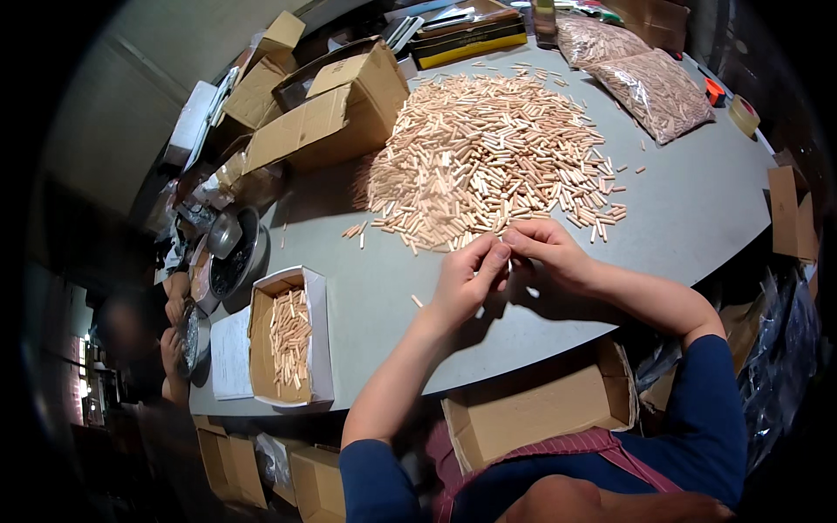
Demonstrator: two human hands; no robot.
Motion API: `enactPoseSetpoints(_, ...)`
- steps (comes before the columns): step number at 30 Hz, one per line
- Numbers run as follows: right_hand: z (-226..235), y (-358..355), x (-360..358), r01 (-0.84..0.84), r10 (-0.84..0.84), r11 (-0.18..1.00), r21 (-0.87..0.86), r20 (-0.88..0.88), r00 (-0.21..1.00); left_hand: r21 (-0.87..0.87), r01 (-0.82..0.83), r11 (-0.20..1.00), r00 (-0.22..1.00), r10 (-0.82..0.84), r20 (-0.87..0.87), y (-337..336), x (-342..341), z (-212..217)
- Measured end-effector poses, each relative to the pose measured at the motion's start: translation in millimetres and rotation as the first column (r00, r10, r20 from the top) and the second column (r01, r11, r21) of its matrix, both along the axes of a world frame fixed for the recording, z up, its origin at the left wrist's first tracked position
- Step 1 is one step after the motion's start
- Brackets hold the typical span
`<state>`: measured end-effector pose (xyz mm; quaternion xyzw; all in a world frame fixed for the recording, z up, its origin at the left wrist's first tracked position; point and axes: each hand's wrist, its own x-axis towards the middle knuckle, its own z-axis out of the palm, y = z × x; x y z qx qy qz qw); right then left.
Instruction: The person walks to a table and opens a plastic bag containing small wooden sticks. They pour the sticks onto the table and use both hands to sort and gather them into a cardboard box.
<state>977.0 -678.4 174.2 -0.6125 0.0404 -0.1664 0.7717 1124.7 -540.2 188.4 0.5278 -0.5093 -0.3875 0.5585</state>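
Observation:
Both my hands meet at the near edge of a large heap of small wooden dowels (497, 157) on the grey table. My left hand (471, 275) is closed, its thumb pressed against the bent fingers. Close against it, my right hand (549, 253) is closed too, thumb and fingertips pinched together. The fingers hide whatever lies between them. A single loose dowel (417, 301) rests on the table to the left of my left hand. Farther left, an open shallow cardboard box (319, 340) holds more dowels.
A cardboard box (449, 427) sits below the table's near edge, in front of my body. Two clear bags of dowels (654, 91) lie at the far right, near a tape roll (744, 115). Metal bowls (248, 261) stand at left, where another person's hands (174, 322) are.

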Motion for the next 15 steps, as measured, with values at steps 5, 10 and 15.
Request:
enactPoseSetpoints(5,-9.5,2.5,6.1,-0.041,0.049,0.996,0.083,-0.099,0.994,-0.005,-0.021,1.0,1.0,0.021,0.012,9.1,8.4,3.9)
enactPoseSetpoints(10,-17.4,-6.1,3.6,0.124,-0.166,0.826,-0.55,-0.028,0.986,-0.446,-0.595,0.669,0.721,0.689,0.072,66.8,61.3,36.5)
enactPoseSetpoints(15,-9.0,-2.1,11.7,0.184,-0.163,0.557,-0.81,0.111,0.98,-0.582,-0.796,0.166,-0.379,0.614,0.693,182.7,113.8,60.5)
